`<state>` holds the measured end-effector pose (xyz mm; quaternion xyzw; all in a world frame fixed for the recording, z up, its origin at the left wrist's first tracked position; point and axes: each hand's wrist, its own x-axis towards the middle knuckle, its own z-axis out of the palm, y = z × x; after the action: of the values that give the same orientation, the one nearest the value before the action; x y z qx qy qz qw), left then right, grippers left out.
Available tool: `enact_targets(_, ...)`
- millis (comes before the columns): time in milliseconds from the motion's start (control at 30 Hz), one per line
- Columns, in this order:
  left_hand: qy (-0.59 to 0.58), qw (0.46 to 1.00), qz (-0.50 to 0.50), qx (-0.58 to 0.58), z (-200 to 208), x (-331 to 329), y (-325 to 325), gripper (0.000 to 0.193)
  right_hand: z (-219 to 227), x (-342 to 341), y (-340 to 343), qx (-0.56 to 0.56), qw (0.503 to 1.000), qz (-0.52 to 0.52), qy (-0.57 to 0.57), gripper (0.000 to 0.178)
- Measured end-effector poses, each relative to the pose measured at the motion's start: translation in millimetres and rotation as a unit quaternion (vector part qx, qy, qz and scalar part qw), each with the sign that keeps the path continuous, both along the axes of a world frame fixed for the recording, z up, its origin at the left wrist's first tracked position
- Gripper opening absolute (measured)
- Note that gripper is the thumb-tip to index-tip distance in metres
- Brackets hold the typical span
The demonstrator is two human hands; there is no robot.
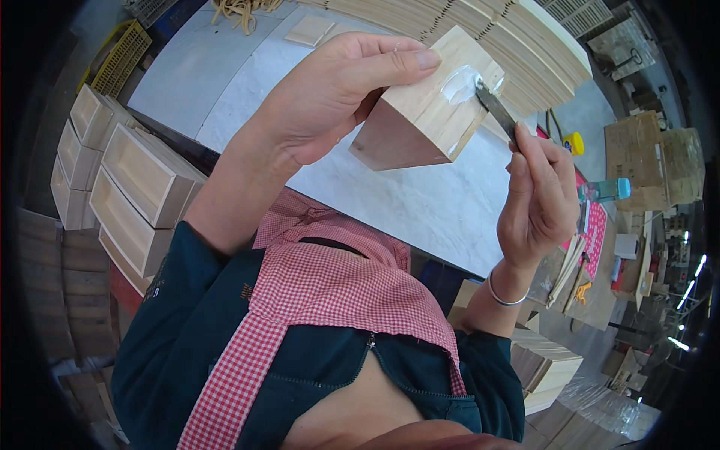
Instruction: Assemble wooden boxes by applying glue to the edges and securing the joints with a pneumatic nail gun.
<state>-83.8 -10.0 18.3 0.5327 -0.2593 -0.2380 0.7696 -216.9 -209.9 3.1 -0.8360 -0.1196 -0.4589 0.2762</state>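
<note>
My left hand [330,94] grips a small pale wooden box [431,109], held up tilted above the white table, thumb along its top edge. A smear of white filler [461,81] lies on the box's upper face. My right hand [536,191] pinches a thin dark-bladed scraper [495,109], whose tip touches the box at the white smear. A silver bangle sits on my right wrist.
A white worktable [247,75] lies below the hands. Rows of stacked pale wooden pieces [487,30] line its far edge. Open wooden boxes [127,187] are piled at the left, more [547,367] at the lower right. A cluttered bench [637,180] stands at the right.
</note>
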Motion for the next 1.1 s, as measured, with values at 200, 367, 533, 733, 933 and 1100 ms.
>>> enact_targets(200, 0.0, 1.0, 0.011, -0.008, -2, 1, 1, 0.044, 9, -11, -3, -0.003, 0.999, 0.004, 0.036, 0.027)
enact_targets(367, 0.003, 1.0, 0.0, -0.008, -1, 0, 1, 0.043, 1, -1, 2, 0.063, 0.998, 0.027, 0.007, 0.027)
enact_targets(533, 0.002, 1.0, -0.006, -0.001, 0, -2, 1, 0.042, -1, 0, 10, 0.08, 0.996, 0.042, 0.026, 0.027)
enact_targets(733, 0.0, 1.0, -0.004, 0.004, -4, 1, 2, 0.04, 2, -13, 20, 0.076, 0.991, 0.084, 0.072, 0.027)
enact_targets(933, -0.002, 1.0, 0.011, 0.009, 1, -7, -2, 0.039, -2, 5, 13, 0.126, 0.991, 0.041, 0.008, 0.027)
enact_targets(1100, -0.004, 1.0, 0.002, 0.019, 1, -5, -2, 0.039, -4, 9, 12, 0.078, 0.996, 0.031, 0.029, 0.026)
